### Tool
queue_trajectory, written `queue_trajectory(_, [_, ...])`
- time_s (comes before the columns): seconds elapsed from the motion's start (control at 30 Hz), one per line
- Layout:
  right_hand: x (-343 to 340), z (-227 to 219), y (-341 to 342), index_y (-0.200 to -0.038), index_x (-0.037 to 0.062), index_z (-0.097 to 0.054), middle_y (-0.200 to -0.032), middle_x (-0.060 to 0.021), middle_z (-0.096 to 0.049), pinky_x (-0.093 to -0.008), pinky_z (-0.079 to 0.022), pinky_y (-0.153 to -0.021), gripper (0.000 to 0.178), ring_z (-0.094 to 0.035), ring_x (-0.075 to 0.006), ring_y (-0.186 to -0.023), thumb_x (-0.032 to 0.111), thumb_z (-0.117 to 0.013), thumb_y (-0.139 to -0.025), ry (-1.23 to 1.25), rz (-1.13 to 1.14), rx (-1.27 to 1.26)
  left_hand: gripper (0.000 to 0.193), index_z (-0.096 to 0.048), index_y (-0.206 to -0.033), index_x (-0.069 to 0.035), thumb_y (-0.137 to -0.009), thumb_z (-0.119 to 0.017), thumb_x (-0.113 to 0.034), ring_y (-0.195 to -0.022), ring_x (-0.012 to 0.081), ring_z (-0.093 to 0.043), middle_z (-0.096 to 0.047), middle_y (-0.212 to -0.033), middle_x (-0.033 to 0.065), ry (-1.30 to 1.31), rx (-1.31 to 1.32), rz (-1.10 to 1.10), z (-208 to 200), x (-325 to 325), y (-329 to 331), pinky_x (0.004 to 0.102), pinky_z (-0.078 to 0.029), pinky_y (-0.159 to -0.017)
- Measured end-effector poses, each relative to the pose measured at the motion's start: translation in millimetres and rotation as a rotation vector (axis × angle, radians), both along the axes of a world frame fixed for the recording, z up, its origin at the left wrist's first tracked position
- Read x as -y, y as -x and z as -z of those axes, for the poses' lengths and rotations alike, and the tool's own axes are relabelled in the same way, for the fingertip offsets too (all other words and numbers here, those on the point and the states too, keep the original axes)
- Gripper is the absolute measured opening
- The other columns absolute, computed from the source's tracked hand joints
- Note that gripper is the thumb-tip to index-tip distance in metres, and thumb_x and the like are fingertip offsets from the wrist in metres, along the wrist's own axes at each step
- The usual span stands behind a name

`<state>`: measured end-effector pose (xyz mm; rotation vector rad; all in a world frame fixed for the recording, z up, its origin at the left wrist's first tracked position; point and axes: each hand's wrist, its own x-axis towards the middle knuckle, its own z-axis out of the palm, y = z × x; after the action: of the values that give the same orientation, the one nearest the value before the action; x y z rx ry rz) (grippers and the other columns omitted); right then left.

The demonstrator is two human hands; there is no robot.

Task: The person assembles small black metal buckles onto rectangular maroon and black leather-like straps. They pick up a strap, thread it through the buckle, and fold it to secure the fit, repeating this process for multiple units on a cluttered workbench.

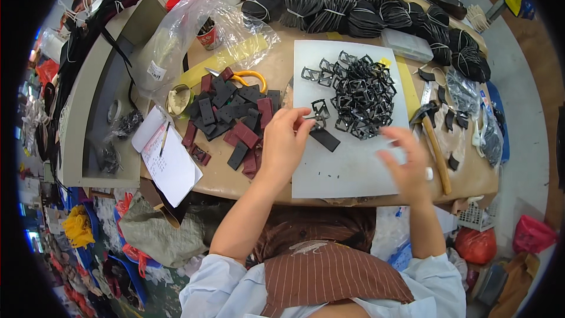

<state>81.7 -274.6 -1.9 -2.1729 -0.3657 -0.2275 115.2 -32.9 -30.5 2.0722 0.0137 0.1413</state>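
My left hand [286, 141] is closed, thumb and index finger pinched at a small black buckle [318, 122]. Right beside those fingertips a flat black leather tab [325, 139] lies at a slant; whether it is joined to the buckle I cannot tell. A second loose buckle [319, 108] lies just beyond. My right hand [406, 162], blurred by motion, hovers over the right side of the white board [347, 176] with its fingers apart and nothing visible in them. Between and beyond both hands is a heap of black open-frame buckles [365, 94].
Black and maroon tabs [235, 106] are piled left of my left arm, with orange-handled scissors [250, 76] behind. A notebook [170, 159] with a pen lies farther left. On the right rests a hammer [436, 153]. Bundled dark straps [335, 9] line the back.
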Motion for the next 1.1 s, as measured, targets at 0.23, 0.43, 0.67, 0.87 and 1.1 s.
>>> queue_trajectory(0.23, [-63.8, 34.1, -7.4, -0.110, 0.0023, -0.057, -0.107, -0.0149, -0.056, -0.0344, -0.047, -0.079, 0.039, -0.057, -0.0302, -0.094, 0.009, -0.069, -0.074, 0.019, -0.172, 0.021, 0.035, -0.059, -0.100, 0.000, -0.073, -0.073, -0.017, -0.074, 0.0205, -0.058, -0.055, -0.086, 0.0119, -0.352, 0.046, 0.006, -2.1, 4.5, -4.3, 0.0323, -0.047, -0.065])
queue_trajectory(0.43, [-46.1, 8.2, 7.0, -0.111, 0.0035, -0.058, -0.104, -0.0142, -0.056, -0.0349, -0.047, -0.079, 0.040, -0.057, -0.0304, -0.093, 0.009, -0.070, -0.073, -0.090, -0.220, 0.054, 0.015, -0.064, -0.095, 0.001, -0.082, -0.061, -0.005, -0.079, 0.0212, -0.062, -0.059, -0.081, 0.0107, 0.093, 0.113, 0.145, -5.6, 1.4, 25.0, 0.0305, -0.049, -0.066])
queue_trajectory(0.67, [-34.2, -17.5, 23.7, -0.107, 0.0050, -0.060, -0.098, -0.0095, -0.057, -0.0316, -0.050, -0.073, 0.034, -0.059, -0.0247, -0.084, 0.008, -0.069, -0.074, -0.143, -0.562, 0.064, 0.017, -0.061, -0.103, 0.003, -0.089, -0.054, -0.004, -0.077, 0.0103, -0.061, -0.064, -0.087, 0.0069, 0.626, -0.473, 0.458, -34.2, -3.8, 73.7, 0.0210, -0.051, -0.065])
queue_trajectory(0.87, [-52.1, -7.0, 35.7, -0.098, 0.0022, -0.062, -0.097, -0.0085, -0.057, -0.0290, -0.052, -0.069, 0.022, -0.062, -0.0212, -0.080, 0.005, -0.066, -0.077, -0.232, -0.632, 0.139, 0.014, -0.061, -0.099, 0.004, -0.088, -0.055, -0.002, -0.074, 0.0085, -0.060, -0.064, -0.085, 0.0060, 0.574, -0.446, 0.375, -31.2, -6.9, 95.8, 0.0203, -0.050, -0.065])
queue_trajectory(1.1, [-81.4, 22.8, 67.0, -0.086, 0.0037, -0.065, -0.092, -0.0108, -0.056, -0.0274, -0.050, -0.064, 0.021, -0.059, -0.0195, -0.076, 0.007, -0.076, -0.068, -0.180, -0.212, 0.344, 0.036, -0.042, -0.114, -0.002, -0.082, -0.057, 0.006, -0.087, 0.0136, -0.059, -0.058, -0.093, 0.0097, 1.151, -0.303, 0.005, -6.8, 13.9, 114.1, 0.0230, -0.050, -0.073])
